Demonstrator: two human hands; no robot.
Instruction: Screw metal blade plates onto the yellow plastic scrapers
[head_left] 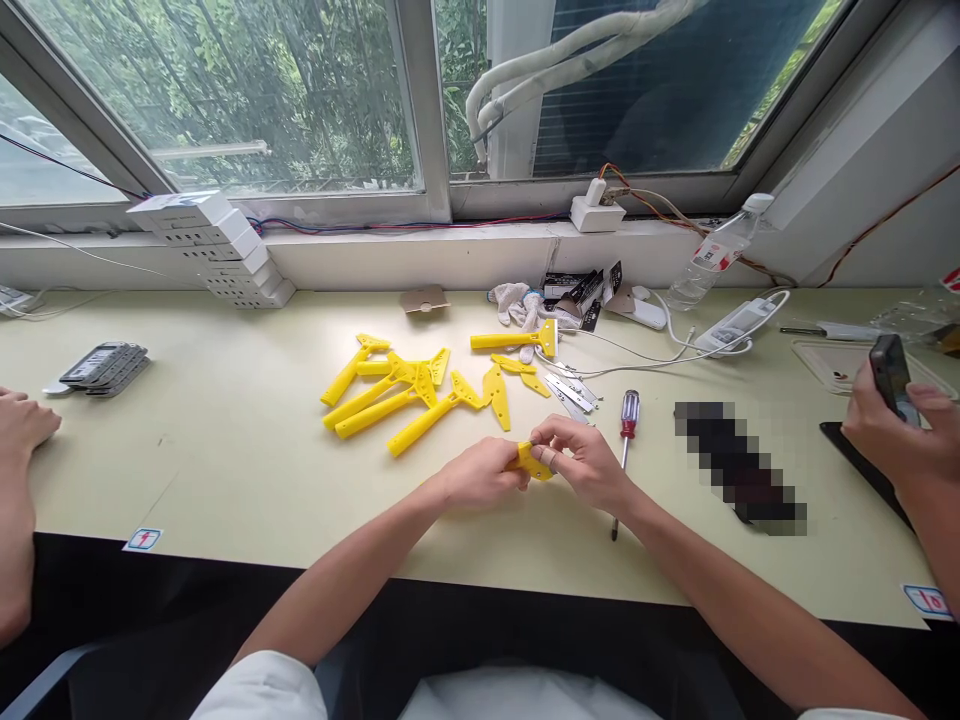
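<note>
My left hand (pixel 487 470) is closed around a yellow scraper (pixel 535 462), whose head pokes out between my hands. On that head the fingertips of my right hand (pixel 581 460) pinch something small and dark, too small to name. Several yellow scraper handles (pixel 367 408) lie in a group to the left. Beyond my hands are loose yellow cover plates (pixel 496 395), thin metal blades (pixel 571 392) and a scraper with a blade fitted (pixel 514 341). A red-and-clear screwdriver (pixel 628 425) lies just right of my right hand, its shaft toward me.
At the back are white gloves (pixel 514 302), black packets (pixel 581 290), a power strip (pixel 739 325) with cables and a plastic bottle (pixel 716 255). White boxes (pixel 225 250) are stacked back left. Another person's hand (pixel 896 420) holds a phone at right; another hand (pixel 26 425) rests at left.
</note>
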